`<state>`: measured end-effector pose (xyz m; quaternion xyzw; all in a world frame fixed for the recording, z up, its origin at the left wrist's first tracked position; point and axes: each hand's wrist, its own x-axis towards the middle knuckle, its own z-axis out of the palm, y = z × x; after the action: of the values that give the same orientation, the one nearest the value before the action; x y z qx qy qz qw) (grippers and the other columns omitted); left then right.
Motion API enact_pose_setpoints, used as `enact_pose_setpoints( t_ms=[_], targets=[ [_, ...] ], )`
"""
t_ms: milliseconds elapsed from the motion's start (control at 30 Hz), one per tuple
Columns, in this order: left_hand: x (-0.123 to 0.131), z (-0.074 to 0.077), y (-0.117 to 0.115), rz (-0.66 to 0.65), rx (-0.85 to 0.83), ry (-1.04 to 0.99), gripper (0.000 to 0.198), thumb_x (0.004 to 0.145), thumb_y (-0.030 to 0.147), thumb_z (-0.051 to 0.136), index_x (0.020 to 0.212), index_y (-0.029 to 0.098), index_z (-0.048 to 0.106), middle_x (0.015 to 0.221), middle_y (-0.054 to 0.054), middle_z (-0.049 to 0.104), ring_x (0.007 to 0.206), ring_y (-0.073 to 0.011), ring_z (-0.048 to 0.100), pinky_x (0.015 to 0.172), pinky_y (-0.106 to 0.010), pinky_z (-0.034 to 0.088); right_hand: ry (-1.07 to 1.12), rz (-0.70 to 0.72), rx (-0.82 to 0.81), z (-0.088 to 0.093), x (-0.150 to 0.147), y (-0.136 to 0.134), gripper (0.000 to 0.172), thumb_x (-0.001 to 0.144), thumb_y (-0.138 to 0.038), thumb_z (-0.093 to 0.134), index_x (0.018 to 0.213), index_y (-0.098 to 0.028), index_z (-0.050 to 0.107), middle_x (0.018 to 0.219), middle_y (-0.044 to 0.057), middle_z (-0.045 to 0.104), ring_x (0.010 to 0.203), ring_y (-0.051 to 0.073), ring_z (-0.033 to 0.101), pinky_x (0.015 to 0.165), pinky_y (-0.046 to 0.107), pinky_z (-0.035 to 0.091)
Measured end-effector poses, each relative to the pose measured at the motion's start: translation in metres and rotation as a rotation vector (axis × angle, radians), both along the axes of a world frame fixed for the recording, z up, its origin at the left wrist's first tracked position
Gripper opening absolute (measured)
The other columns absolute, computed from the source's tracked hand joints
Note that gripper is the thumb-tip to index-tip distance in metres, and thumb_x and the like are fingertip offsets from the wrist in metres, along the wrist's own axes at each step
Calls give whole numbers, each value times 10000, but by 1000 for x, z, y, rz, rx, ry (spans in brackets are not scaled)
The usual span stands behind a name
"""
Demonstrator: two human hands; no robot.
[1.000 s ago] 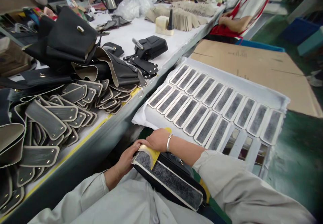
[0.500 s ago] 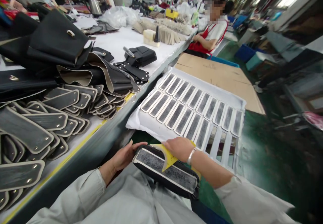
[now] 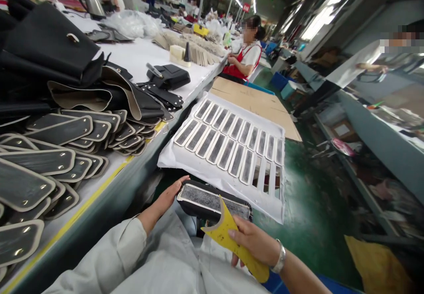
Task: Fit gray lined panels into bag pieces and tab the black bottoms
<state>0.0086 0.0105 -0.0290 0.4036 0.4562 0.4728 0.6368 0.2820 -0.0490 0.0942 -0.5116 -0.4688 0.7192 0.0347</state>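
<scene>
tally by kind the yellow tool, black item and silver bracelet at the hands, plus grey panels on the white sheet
Yellow tool in the right hand: 1
Black item at the left hand: 1
Silver bracelet: 1
Grey panels on the white sheet: 17
Total: 20

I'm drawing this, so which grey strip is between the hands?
The strip on the black case; the others lie on the white sheet or the table.
</scene>
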Motion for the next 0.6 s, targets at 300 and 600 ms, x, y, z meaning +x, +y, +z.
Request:
enact_pose_setpoints(
  t_ms=[300,600],
  targets=[
    [-35,36,-14,-189,62,795,487,751,557,538,451,198,407,401,45,384,408,-110,365,438,-243,217,-289,149,449,16,-63,27,208,862,-320,439,989,-186,344,758,25,638,419,122,557,388,226,431],
    [-17,64,-5,-419,-203,761,336,727,404,515,471,188,485,415,9,479,319,-124,447,341,-215,299,-745,798,825,41,-117,84,328,825,-229,532,1112,-82,471,860,154,678,816,286,658,623,315,469]
  ],
)
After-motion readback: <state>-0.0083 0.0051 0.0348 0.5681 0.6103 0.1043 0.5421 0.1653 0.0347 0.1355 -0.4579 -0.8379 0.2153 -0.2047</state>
